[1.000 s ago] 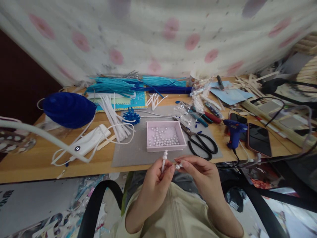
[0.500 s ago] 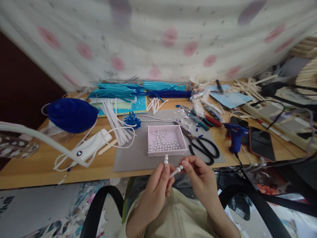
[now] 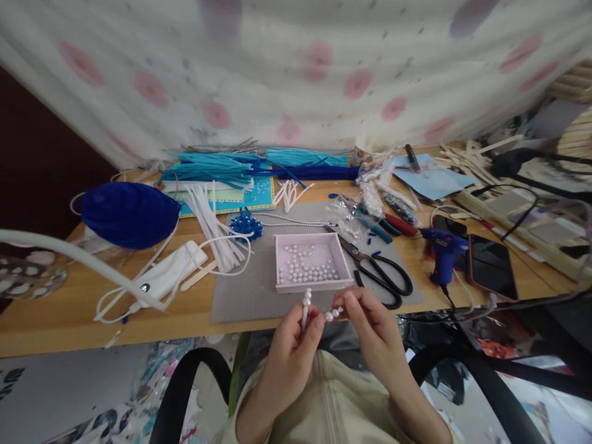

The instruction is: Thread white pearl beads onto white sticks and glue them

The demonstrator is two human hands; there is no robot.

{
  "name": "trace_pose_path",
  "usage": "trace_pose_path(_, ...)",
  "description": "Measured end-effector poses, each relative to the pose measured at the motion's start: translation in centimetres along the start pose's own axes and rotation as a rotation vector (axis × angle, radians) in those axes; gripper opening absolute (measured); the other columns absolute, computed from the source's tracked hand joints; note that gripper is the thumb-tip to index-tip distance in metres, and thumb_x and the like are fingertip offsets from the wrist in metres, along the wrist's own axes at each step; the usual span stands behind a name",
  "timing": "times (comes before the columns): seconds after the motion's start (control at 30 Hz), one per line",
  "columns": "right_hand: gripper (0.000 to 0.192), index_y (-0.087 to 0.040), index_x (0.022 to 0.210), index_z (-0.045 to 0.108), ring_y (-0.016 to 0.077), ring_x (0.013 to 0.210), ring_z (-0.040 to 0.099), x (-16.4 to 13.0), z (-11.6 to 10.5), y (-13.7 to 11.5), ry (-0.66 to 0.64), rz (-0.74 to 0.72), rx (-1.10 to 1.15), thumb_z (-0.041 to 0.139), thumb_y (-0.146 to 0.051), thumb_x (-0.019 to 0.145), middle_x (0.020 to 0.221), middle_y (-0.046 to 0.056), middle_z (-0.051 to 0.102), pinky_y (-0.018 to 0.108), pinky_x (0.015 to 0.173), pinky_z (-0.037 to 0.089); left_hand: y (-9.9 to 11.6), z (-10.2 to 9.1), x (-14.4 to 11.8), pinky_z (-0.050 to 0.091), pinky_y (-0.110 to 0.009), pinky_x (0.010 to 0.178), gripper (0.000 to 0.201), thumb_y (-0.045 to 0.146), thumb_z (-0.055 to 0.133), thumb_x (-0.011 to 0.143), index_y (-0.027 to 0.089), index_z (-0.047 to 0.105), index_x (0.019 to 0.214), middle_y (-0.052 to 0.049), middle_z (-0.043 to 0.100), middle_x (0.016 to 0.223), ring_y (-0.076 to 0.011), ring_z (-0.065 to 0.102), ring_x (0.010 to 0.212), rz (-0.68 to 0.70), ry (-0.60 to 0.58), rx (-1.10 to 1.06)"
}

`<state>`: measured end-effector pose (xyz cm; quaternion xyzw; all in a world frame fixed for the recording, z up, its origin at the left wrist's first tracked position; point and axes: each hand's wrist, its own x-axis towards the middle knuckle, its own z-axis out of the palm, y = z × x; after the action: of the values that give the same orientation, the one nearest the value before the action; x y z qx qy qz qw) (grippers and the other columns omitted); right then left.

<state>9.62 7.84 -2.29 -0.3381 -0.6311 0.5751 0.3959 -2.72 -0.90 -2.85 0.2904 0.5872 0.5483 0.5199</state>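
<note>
In front of my body, my left hand (image 3: 296,342) pinches a white pipe cleaner with pearl beads (image 3: 306,298) stacked near its upper end. A second beaded end (image 3: 332,314) sticks out to the right between my hands. The fingertips of my right hand (image 3: 372,320) are closed at the tip of that end. Whether both beaded ends belong to one pipe cleaner is hidden by my left fingers. Just beyond my hands, a pale pink tray (image 3: 314,288) holds several loose pearl beads (image 3: 319,271).
Black-handled scissors (image 3: 382,271) lie right of the tray, near a blue glue gun (image 3: 443,253) and a phone (image 3: 491,265). White pipe cleaners (image 3: 215,237), a blue beaded flower (image 3: 246,225) and a white power bank (image 3: 169,274) lie left. Turquoise pipe cleaners (image 3: 208,168) are at the back.
The upright beaded end has shifted slightly left, and my left fingers have turned, showing more of its white stem. My right hand stays at the other beaded end. The view has moved slightly.
</note>
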Motion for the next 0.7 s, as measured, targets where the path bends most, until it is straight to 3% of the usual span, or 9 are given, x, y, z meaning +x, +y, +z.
trace_pose_path(0.13,0.019,-0.022,0.086,0.069,0.0111,0.064,0.066,-0.19,0.06,0.00,-0.029,0.086,0.120,0.063,-0.037,0.096,0.071,-0.001,0.069,0.018,0.065,0.053,-0.13,-0.01,0.19,0.013,-0.026,0.041,0.040,0.060,0.055,0.092,0.020,0.055,0.086,0.012,0.029,0.051,-0.0078,0.019,0.043,0.008,0.056,-0.021)
trace_pose_path(0.27,0.012,-0.023,0.084,0.071,0.0097,0.066,0.066,-0.18,0.35,-0.10,-0.017,0.073,0.166,0.070,-0.033,0.092,0.073,-0.001,0.071,0.015,0.065,0.054,-0.35,-0.01,0.33,0.013,-0.025,0.040,0.039,0.058,0.058,0.090,0.020,0.057,0.085,0.013,0.029,0.049,-0.0073,0.017,0.042,0.012,0.081,-0.055)
trace_pose_path(0.7,0.017,-0.021,0.080,0.071,0.0127,0.062,0.067,-0.26,0.68,0.29,0.033,0.089,0.092,0.073,-0.036,0.088,0.069,0.001,0.071,0.019,0.060,0.056,0.22,-0.31,0.60,0.019,-0.024,0.043,0.038,0.058,0.062,0.087,0.020,0.057,0.083,0.012,0.031,0.049,-0.0082,0.021,0.044,-0.028,0.070,-0.075)
